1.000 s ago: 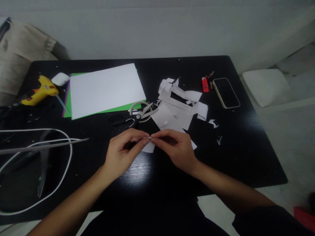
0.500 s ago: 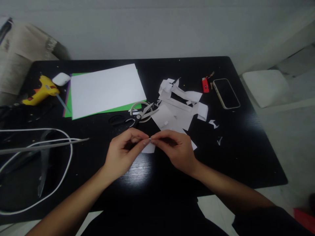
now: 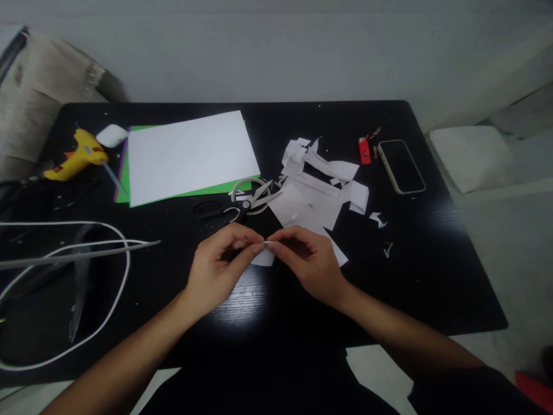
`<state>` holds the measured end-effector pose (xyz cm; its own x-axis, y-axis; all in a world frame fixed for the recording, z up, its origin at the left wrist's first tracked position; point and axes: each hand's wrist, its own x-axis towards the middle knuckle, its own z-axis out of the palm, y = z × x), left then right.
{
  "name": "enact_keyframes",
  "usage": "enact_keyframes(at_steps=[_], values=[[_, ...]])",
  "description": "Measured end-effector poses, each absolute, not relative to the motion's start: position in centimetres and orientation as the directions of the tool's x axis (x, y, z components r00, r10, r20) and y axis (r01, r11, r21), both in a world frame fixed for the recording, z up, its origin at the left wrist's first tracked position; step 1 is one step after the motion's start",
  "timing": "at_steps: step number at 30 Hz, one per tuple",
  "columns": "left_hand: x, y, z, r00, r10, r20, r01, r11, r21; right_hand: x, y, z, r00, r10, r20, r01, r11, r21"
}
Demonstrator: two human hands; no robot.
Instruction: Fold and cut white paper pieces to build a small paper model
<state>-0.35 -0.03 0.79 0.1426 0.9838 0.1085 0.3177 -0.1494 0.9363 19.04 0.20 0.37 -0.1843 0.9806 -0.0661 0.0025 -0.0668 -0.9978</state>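
Note:
Between their fingertips, my left hand [image 3: 224, 259] and my right hand [image 3: 309, 259] pinch a small strip of white paper [image 3: 266, 242]. Most of the strip is covered by the fingers. Just below the fingertips shows a white paper piece [image 3: 263, 258]; whether it joins the strip I cannot tell. Beyond my left hand, open scissors [image 3: 248, 204] with black handles lie across a roll of tape [image 3: 238, 187]. Cut white paper scraps [image 3: 317, 199] are heaped past my right hand.
White sheets [image 3: 190, 155] lie on green sheets [image 3: 203, 189] at the back. A yellow glue gun [image 3: 80, 158] and white case [image 3: 111, 136] are at left, above a looped white cable [image 3: 127, 271]. A red lighter [image 3: 364, 150] and phone [image 3: 401, 166] sit at right.
My fingertips have drawn slightly apart, and a bit more of the paper strip shows between them. The whole view has shifted a little; the objects on the table stay put.

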Motion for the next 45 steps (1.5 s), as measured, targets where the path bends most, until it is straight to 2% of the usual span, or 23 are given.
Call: enact_keyframes(at_steps=[5, 12, 17, 29, 38, 45], values=[[-0.4, 0.0, 0.7, 0.146, 0.983, 0.113, 0.312, -0.155, 0.937, 19.0, 0.2, 0.4, -0.174, 0.984, -0.042, 0.012, -0.041, -0.999], [0.0, 0.2, 1.3, 0.138, 0.989, 0.048, 0.204, -0.076, 0.976, 19.0, 0.0, 0.4, -0.15, 0.988, 0.021, 0.071, 0.032, -0.997], [-0.1, 0.4, 1.2, 0.135, 0.991, 0.022, 0.287, -0.06, 0.956, 19.0, -0.1, 0.3, -0.139, 0.99, 0.022, 0.078, 0.033, -0.996], [-0.3, 0.2, 0.4, 0.156, 0.984, 0.082, 0.353, -0.133, 0.926, 18.9, 0.0, 0.2, -0.156, 0.986, -0.066, 0.019, -0.064, -0.998], [-0.1, 0.4, 0.3, 0.188, 0.982, -0.008, 0.321, -0.054, 0.946, 18.9, 0.1, -0.3, -0.159, 0.986, -0.046, 0.025, -0.042, -0.999], [-0.4, 0.2, -0.2, 0.233, 0.971, 0.056, 0.388, -0.146, 0.91, 18.9, 0.4, -0.2, -0.182, 0.98, -0.077, 0.047, -0.07, -0.996]])
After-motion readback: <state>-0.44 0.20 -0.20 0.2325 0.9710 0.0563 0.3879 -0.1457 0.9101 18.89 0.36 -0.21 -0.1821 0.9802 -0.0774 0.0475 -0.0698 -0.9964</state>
